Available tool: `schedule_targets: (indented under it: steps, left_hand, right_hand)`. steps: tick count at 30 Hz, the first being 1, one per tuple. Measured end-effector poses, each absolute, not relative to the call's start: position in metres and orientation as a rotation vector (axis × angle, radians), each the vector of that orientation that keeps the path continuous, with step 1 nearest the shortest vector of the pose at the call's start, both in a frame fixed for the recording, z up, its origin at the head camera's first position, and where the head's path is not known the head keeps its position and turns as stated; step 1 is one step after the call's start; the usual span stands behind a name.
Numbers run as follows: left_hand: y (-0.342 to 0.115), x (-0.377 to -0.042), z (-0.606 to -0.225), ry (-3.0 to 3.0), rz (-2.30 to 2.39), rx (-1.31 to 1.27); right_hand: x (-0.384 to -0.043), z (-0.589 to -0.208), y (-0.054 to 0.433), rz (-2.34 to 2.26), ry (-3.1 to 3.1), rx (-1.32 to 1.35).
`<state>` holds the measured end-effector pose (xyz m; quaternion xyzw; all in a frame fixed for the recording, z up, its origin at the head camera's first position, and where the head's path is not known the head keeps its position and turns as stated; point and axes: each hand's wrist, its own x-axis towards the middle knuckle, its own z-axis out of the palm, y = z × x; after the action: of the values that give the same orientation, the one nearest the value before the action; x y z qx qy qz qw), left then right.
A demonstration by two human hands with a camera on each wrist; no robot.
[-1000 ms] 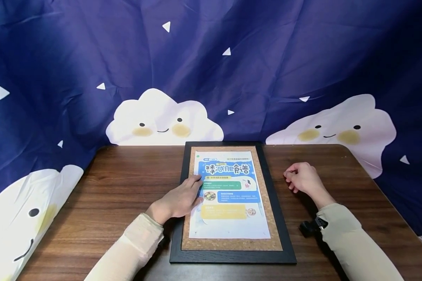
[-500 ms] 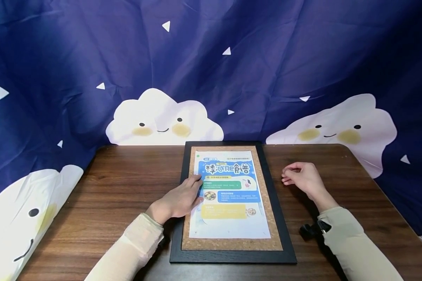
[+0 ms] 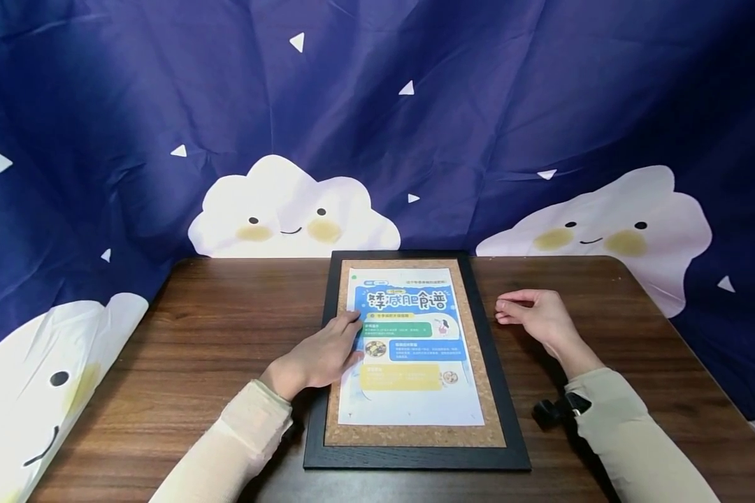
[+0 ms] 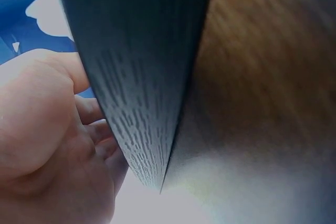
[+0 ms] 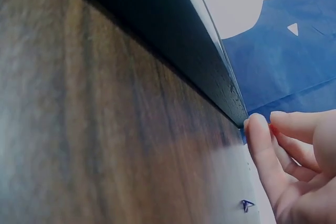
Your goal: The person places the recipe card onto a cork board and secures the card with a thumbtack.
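On the bench (image 3: 226,314), a printed sheet (image 3: 409,346) was carried by a cork board (image 3: 415,437) with a black frame (image 3: 415,458). The sheet's left edge was covered by the left hand (image 3: 319,355), its fingers extended. Well apart from it, just right of the frame, a tiny red object (image 5: 271,127) was pinched by the right hand (image 3: 541,318). At the sheet's far left corner a green dot (image 3: 354,277) was seen.

Over there the frame (image 3: 415,458) is black, the cork (image 3: 415,436) speckled tan, the sheet (image 3: 409,409) white with blue, green and yellow blocks, one small object (image 5: 271,127) orange-red, the table (image 3: 226,321) brown-grained, the navy cloth (image 3: 352,126) white-clouded.
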<state>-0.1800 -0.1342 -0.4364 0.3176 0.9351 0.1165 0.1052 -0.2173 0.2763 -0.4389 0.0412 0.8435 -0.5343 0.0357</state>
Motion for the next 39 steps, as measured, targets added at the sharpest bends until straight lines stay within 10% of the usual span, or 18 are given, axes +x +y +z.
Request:
schedule_targets:
  steps: [39]
  left_hand:
    - [-0.135,-0.181,-0.438,2.744,0.339,0.926]
  right_hand:
    - [-0.266,-0.437,0.234,-1.961,2.239,-0.089]
